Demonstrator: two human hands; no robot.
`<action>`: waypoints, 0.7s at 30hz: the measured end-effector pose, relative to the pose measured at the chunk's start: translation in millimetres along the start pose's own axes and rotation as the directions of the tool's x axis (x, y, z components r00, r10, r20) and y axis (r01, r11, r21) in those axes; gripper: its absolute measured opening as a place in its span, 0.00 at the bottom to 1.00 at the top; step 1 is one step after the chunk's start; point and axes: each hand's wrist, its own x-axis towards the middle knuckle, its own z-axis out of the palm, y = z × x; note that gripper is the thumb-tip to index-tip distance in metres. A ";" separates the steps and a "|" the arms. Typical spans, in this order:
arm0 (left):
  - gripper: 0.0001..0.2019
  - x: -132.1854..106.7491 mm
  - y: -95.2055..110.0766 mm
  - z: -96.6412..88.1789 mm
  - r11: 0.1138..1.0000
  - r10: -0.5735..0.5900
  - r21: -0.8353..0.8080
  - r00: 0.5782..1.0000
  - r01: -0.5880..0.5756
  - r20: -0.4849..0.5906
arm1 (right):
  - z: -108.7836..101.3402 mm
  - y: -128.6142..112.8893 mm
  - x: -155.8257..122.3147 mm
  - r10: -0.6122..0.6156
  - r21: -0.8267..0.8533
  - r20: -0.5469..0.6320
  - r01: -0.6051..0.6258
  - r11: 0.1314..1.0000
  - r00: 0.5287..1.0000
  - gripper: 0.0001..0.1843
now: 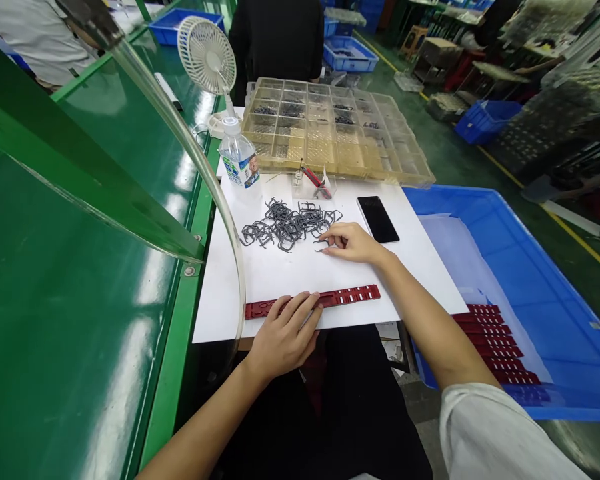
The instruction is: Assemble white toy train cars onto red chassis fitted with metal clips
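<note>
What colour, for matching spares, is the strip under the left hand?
The strip is dark red, clearest in the head view.

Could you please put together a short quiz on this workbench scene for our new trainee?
1. Which hand rests on the red slotted strip?
2. True or false: the black phone lies on the white sheet.
3. What colour is the crate to the right of the sheet, where more red strips lie?

Key:
1. The left hand.
2. True.
3. Blue.
</note>
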 end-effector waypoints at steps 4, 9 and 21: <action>0.18 -1.0 0.2 1.0 1.000 0.001 0.001 1.000 -0.001 0.009 | 3.1 -0.5 0.6 -0.004 -0.007 0.003 0.004 1.000 1.000 0.18; 0.19 -2.2 0.9 1.4 1.000 0.002 0.019 1.000 -0.002 -0.006 | 3.6 -0.3 0.0 0.009 -0.012 0.015 -0.009 1.000 1.000 0.21; 0.18 -3.3 1.7 2.3 0.999 -0.006 0.037 1.000 0.007 -0.021 | 1.9 -1.6 0.2 0.053 0.018 0.033 -0.054 0.998 0.998 0.19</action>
